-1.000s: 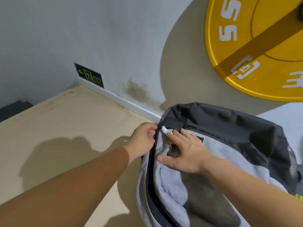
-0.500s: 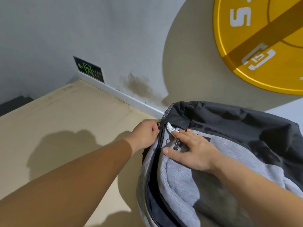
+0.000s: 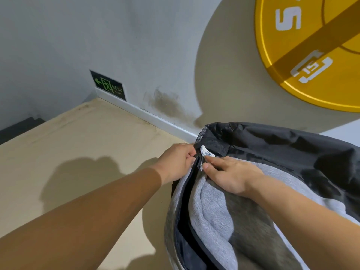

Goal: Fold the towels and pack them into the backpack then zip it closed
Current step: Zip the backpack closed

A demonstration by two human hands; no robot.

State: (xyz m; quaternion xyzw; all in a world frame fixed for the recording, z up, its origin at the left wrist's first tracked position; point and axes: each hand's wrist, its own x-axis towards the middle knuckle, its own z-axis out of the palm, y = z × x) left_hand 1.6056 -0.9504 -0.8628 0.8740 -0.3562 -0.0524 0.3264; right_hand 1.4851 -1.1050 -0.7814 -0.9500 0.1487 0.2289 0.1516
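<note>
View: head camera, looking down and forward over both forearms.
Landmark: grey and black fabric backpack, lying at the lower right on a tan board floor; places below are given from it.
Backpack surfaces: the black shell faces the wall, and the soft grey front panel faces the camera.
Zip opening: a dark gap runs along the backpack's left edge, from the hands down to the lower frame edge, with both sides apart.
Left hand: at the backpack's upper-left corner, with the fingers curled in tight and pinching the backpack at the top end of the zip opening. Whether they hold a slider or only fabric is too small to tell.
Right hand: lies flat on the grey front panel just right of the zip opening, fingers straight and close together, thumb stretched towards the left hand. It grips nothing.
White tab: a small white printed tab sticks up at the same corner, touching the right index fingertip and just beside the left fingers.
Gap between hands: narrow, with only the top of the zip opening between them.
Beyond the backpack: a grey wall with a white skirting strip.
Up and left of the backpack: a green exit sign low on the wall.
Above the backpack: a large yellow disc with white markings on the wall.
</note>
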